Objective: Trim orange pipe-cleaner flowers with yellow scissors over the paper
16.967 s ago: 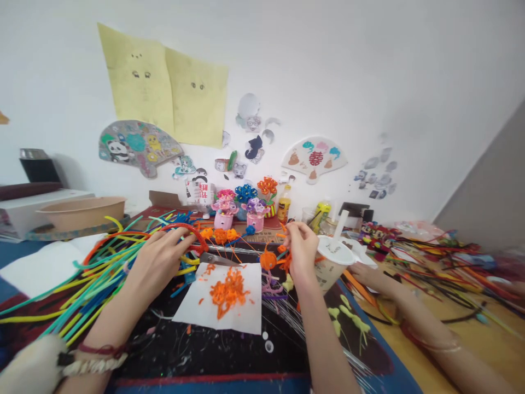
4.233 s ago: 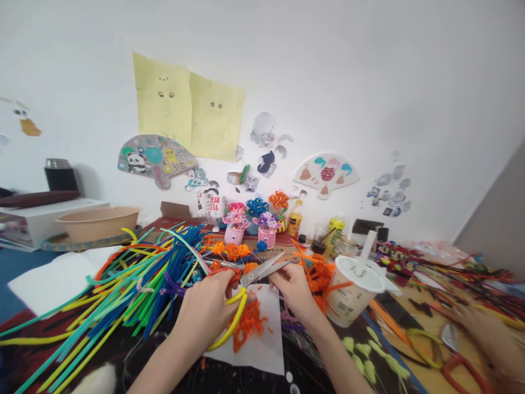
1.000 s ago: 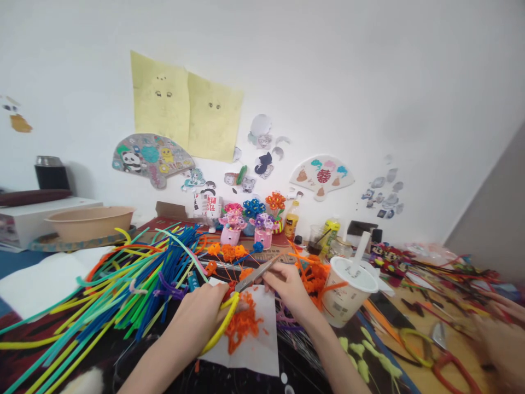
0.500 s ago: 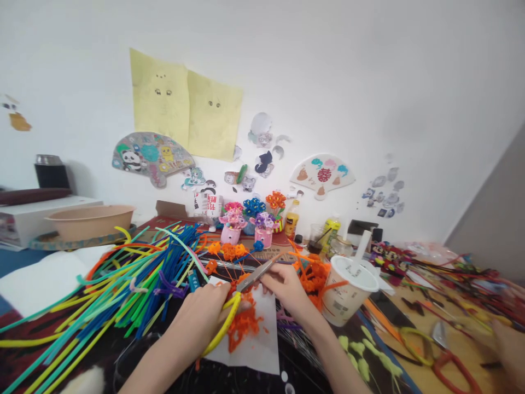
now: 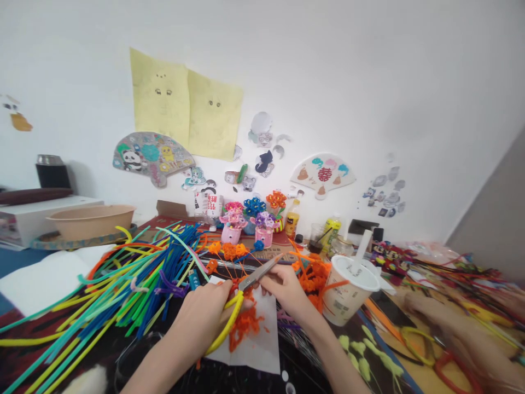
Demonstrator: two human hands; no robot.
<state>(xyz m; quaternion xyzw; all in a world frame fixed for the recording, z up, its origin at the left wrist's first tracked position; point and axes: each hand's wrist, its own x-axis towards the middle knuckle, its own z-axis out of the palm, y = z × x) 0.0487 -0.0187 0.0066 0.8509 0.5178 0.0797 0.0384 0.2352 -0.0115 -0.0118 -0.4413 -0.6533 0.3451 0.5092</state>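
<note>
Since about four seconds ago the scissors [image 5: 257, 272] have swung their blades together, and a co-worker's blurred hand [image 5: 459, 334] has slid in far right of the white paper [image 5: 262, 353]. Left of the paper sprawls a loose pile of pipe cleaners [image 5: 123, 273], its ends spilling toward it. Over the paper's left corner the left hand [image 5: 200, 317] has its grip closed round the scissors' orange handles, with a yellow pipe cleaner [image 5: 223, 331] looped under the fingers. Orange clippings [image 5: 244, 325] lie on the paper. At the paper's far edge the right hand [image 5: 283, 287] pinches its grip shut against the blades; what it pinches is hidden. The yellow pipe cleaner looks light, fuzzy and soft with a bendable core, so it probably flops unless held close to the cut. Just right of the paper a lidded cup [image 5: 348, 290] with a straw crowds the right wrist and looks easy to tip. Open room is only the dark table [image 5: 254, 383] strip nearer than the paper.
</note>
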